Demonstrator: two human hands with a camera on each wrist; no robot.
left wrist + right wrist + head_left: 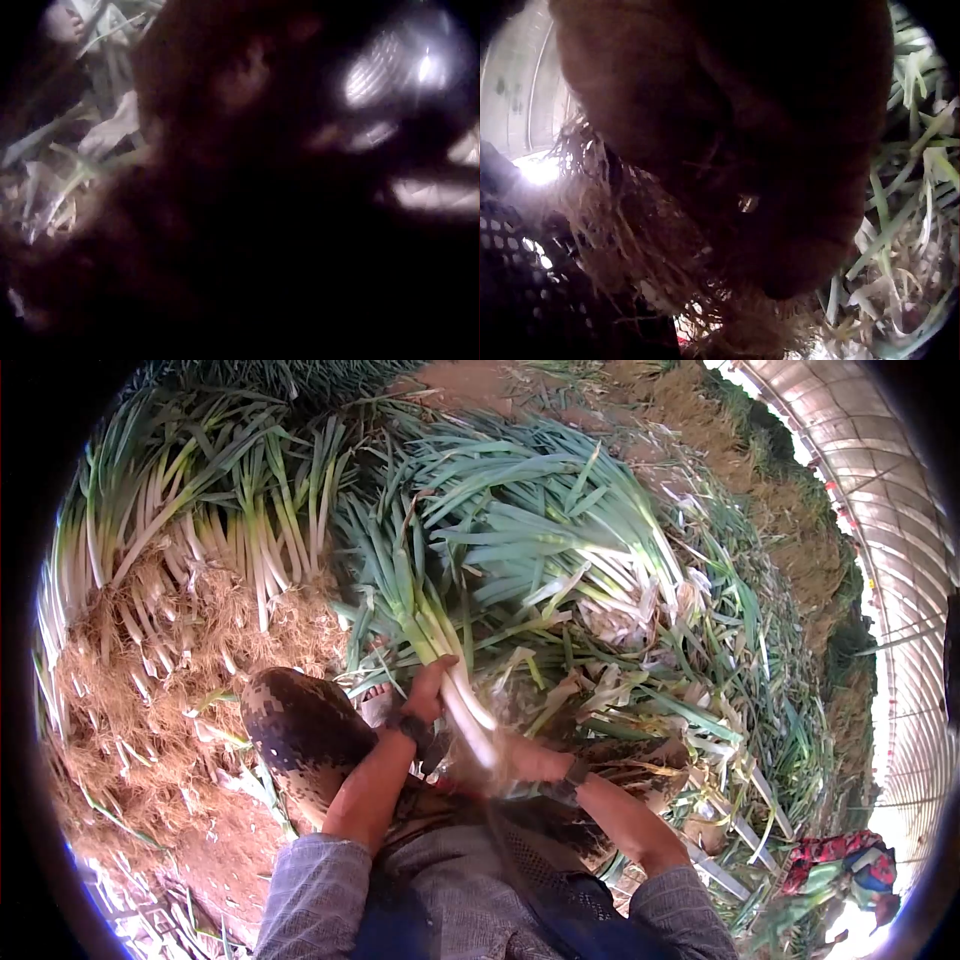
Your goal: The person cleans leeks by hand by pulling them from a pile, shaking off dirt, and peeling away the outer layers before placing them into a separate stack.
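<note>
My left hand [428,690] grips a few long green onions [466,712] by their pale stalks. Their green leaves point up and away, and their white ends slant down between my knees. At the lower end of the stalks, my right hand [540,760] is blurred in the head view. Up close in the right wrist view, the curled fingers [802,262] of that hand hold stringy brown roots [652,240], which hang out below them. The left wrist view is mostly dark, with loose leaf scraps [112,135] at its left side.
Rooted green onions [200,550] are heaped at the left, their roots towards me. A bundle with white ends [640,580] lies ahead on the right. Stripped leaves [620,690] cover the ground by my right knee. A ribbed greenhouse wall [910,610] curves along the right.
</note>
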